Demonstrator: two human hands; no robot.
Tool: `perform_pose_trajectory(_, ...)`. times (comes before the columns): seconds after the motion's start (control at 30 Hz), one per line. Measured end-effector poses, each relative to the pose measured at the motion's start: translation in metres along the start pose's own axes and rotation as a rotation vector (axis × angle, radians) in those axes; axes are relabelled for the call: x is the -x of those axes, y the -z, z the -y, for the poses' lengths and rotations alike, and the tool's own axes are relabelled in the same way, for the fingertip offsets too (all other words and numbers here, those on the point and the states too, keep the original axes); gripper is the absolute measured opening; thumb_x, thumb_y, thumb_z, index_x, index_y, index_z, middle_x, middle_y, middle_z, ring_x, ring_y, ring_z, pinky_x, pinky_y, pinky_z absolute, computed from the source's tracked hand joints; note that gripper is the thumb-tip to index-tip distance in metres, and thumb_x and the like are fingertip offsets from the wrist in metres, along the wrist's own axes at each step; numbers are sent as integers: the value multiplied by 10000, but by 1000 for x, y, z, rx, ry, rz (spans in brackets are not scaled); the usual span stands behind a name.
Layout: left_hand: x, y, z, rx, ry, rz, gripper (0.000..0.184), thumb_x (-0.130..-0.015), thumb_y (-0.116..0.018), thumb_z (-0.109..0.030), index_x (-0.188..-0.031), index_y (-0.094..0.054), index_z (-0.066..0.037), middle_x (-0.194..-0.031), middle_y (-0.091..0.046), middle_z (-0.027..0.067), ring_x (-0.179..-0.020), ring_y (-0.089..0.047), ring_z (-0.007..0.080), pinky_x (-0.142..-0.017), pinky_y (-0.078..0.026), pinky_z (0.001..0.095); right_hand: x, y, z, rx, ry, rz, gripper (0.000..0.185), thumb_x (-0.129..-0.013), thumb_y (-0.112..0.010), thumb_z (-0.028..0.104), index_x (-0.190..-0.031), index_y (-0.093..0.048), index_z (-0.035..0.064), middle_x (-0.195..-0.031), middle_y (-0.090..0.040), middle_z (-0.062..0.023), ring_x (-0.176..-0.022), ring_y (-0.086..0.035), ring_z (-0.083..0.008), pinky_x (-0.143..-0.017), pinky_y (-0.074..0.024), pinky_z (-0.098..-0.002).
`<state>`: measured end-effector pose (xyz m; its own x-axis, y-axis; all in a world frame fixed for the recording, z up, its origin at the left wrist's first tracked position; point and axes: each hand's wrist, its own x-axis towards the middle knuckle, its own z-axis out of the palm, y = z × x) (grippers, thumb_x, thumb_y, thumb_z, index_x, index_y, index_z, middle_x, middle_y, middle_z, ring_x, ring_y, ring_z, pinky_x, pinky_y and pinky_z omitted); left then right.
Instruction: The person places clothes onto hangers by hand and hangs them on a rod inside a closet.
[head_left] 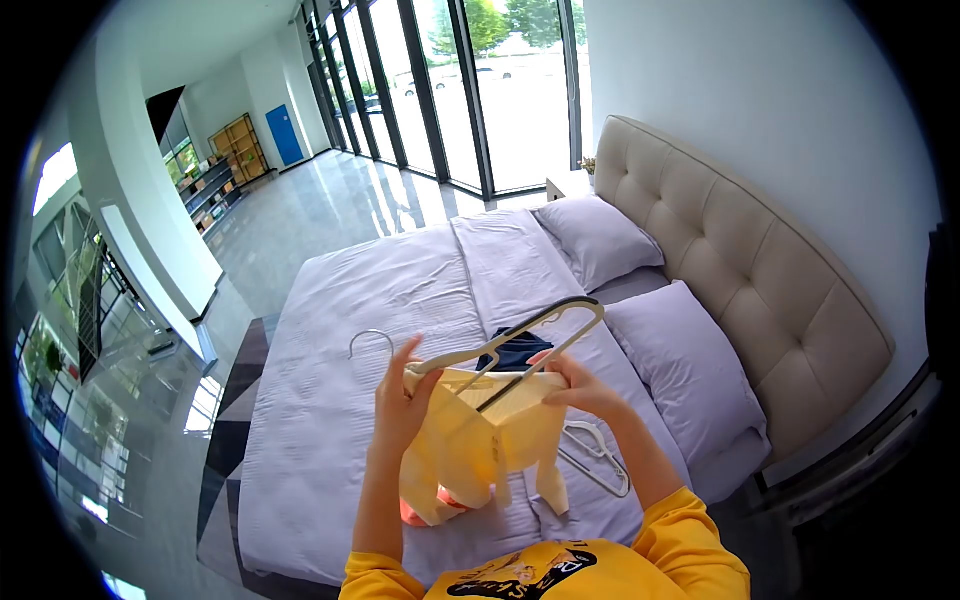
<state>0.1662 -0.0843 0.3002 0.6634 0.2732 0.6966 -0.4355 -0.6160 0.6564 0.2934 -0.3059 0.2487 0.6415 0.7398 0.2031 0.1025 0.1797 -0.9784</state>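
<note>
A pale yellow garment (450,450) hangs down in front of me over the bed, its upper edge held between both hands. My left hand (405,395) is closed on the garment and the left end of a beige and grey hanger (530,325), whose hook points left. My right hand (578,388) pinches the garment's right upper edge. The hanger's right end sticks up beyond that hand, outside the cloth. Part of the hanger's lower bar passes behind or into the garment; exactly how is unclear.
The bed (330,300) carries a dark blue cloth (520,350), a coral item (412,512) partly under the garment, another hanger (605,470) and two pillows (600,235). A tufted headboard (740,270) stands at the right, and a small bedside table (568,186) beyond.
</note>
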Motion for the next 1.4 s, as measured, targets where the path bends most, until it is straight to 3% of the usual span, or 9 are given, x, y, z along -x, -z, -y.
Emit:
perform_pose_trajectory(0.03,-1,6,-4,-210,-106,44,347,-765,-633,-34,-1089,-511,-68,-733,-539,66,-606,-505,130,-531,-400,243,-1,4,-3,181,6,-50,294,-742,-610,39,-1012,-496,56,-803,-525,2,-712,-471,-43,-606,-385,-188)
perform_pose_trajectory(0.07,-2,8,-8,-136,-31,50,188,-745,-641,-14,-925,-608,-59,-723,-534,52,-582,-496,123,-512,-389,226,-1,7,-6,202,-6,-178,253,-731,-630,51,-959,-523,52,-784,-533,5,-702,-471,-48,-606,-383,-187)
perform_pose_trajectory(0.2,-1,12,-12,-177,-80,100,169,-747,-634,-8,-909,-603,-46,-720,-541,56,-556,-507,120,-476,-392,233,-2,20,-6,357,66,-362,114,-697,-663,81,-761,-581,36,-649,-546,13,-622,-481,-57,-551,-398,-215)
perform_pose_trajectory(0.43,1,23,-12,-258,-99,114,126,-752,-628,-23,-873,-599,-43,-700,-548,64,-492,-525,145,-428,-407,265,-2,45,-13,149,20,-527,93,-732,-627,63,-796,-596,3,-678,-613,-60,-635,-570,-95,-573,-437,-235)
perform_pose_trajectory(0.53,3,24,-6,-343,-135,131,108,-754,-631,-46,-857,-601,-52,-699,-558,69,-493,-538,169,-432,-417,275,-5,42,-5,355,51,-644,70,-739,-606,51,-784,-584,2,-673,-618,-88,-641,-591,-116,-582,-449,-245)
perform_pose_trajectory(0.67,4,19,-7,-437,-220,143,86,-750,-636,-62,-829,-602,-61,-700,-566,77,-502,-557,196,-434,-427,293,-3,23,19,541,80,-666,31,-724,-564,17,-752,-563,3,-661,-592,-100,-609,-585,-168,-572,-449,-273)
perform_pose_trajectory(0.73,4,20,-3,-371,-172,112,87,-751,-636,-61,-830,-599,-58,-695,-563,80,-496,-555,197,-432,-427,290,-2,21,24,896,316,-604,46,-692,-523,-3,-734,-542,0,-666,-553,-120,-592,-559,-230,-568,-445,-311)
perform_pose_trajectory(1.1,1,24,-3,-345,-84,63,86,-762,-613,2,-845,-595,-13,-715,-549,96,-543,-549,156,-464,-406,234,1,35,30,751,199,-533,48,-680,-518,12,-709,-547,-14,-640,-553,-124,-565,-556,-226,-544,-439,-311)
perform_pose_trajectory(1.4,4,-1,-14,-515,-222,224,79,-769,-614,-108,-838,-587,-80,-689,-552,59,-522,-553,234,-453,-435,324,-13,-12,66,665,236,-635,72,-707,-543,50,-761,-551,3,-578,-552,-105,-521,-557,-189,-511,-431,-301)
